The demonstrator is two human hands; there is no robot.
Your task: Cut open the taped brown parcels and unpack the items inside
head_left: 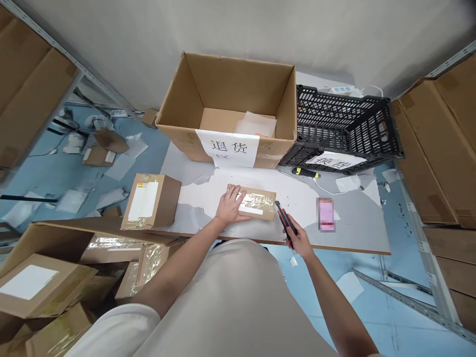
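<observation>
A small taped cardboard box (266,198) with clear tape and a white label lies on the table in front of me. My left hand (231,204) rests on its left end, fingers spread over the top and thumb along the near side. Off the box's right end, my right hand (298,239) is closed around a red and black utility knife (286,222). The knife's tip points up and left, close to the box's right edge; I cannot tell whether it touches.
A large open carton (178,136) and a black plastic crate (375,144) stand at the back. A yellow-black handheld device (305,172), a blurred pink item (327,214) and a labelled box (167,201) are on the table (357,238). More boxes (48,282) fill a carton at lower left.
</observation>
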